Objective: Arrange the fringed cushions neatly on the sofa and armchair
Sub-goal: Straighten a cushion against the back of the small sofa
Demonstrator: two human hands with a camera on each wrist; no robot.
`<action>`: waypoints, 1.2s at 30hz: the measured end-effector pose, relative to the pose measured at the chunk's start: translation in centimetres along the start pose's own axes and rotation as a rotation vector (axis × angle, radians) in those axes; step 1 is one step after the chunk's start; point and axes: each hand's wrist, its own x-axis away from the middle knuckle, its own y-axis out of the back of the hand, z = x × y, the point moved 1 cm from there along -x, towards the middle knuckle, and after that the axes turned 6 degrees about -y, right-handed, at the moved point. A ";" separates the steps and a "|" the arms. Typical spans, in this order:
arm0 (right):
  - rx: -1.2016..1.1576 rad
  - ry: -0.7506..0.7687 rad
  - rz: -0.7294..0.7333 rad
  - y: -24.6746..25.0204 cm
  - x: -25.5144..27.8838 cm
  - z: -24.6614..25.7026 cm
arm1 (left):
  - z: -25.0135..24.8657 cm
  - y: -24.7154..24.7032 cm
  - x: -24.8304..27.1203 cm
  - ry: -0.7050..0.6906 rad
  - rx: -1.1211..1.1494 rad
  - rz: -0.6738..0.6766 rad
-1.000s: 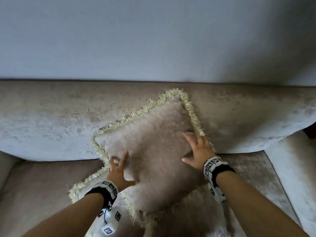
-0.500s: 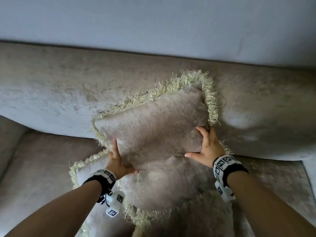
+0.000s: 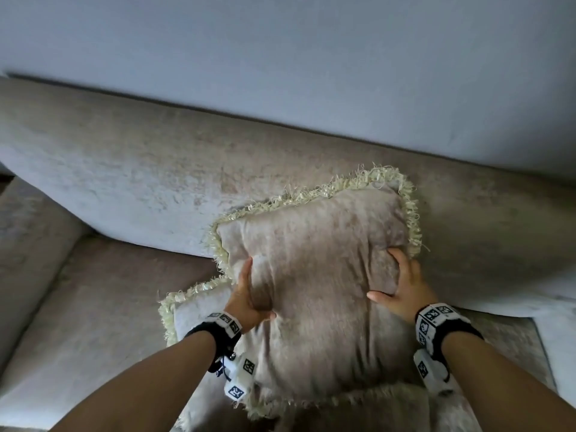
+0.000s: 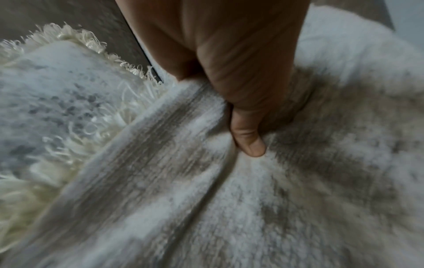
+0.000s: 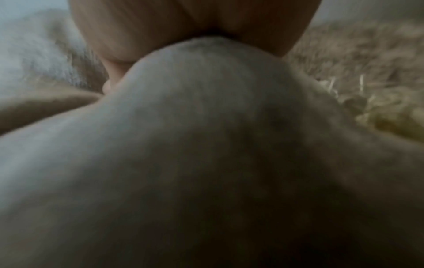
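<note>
A beige cushion (image 3: 314, 275) with a cream fringe leans against the sofa back (image 3: 124, 182). My left hand (image 3: 249, 294) grips its left side, thumb dug into the fabric (image 4: 250, 143). My right hand (image 3: 402, 285) grips its right side, fingers sunk into a bulge of the cushion (image 5: 206, 127). A second fringed cushion (image 3: 193, 304) lies flat on the seat under the first, its fringed corner (image 4: 57, 81) showing at the left. A third fringed edge (image 3: 374, 397) shows at the bottom.
The beige sofa seat (image 3: 109, 307) stretches to the left, with an armrest (image 3: 28, 238) at the far left. A pale wall (image 3: 280, 57) rises behind the sofa back. A light seat part (image 3: 558, 344) shows at the right edge.
Both hands went from lying flat on the cushion to gripping its sides. The cushion has turned more square and moved right along the sofa back.
</note>
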 end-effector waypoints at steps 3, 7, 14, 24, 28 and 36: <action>-0.013 -0.036 0.024 -0.6 3.6 1.8 | 0.8 3.0 1.3 -0.023 -0.021 0.075; 0.002 -0.071 -0.021 -3.1 8.6 5.8 | 2.2 8.6 3.7 -0.045 -0.028 0.162; -0.047 0.010 -0.126 -8.8 13.5 15.8 | 4.9 21.1 6.5 -0.154 -0.073 0.136; -0.049 0.132 -0.105 -12.4 15.9 27.8 | 8.4 33.9 12.0 -0.196 -0.202 -0.007; -0.038 0.283 -0.060 -15.7 15.8 34.1 | 11.1 39.7 16.7 -0.137 -0.201 -0.121; -0.051 0.368 0.076 -25.6 18.4 45.3 | 18.1 50.8 23.4 -0.104 -0.173 -0.211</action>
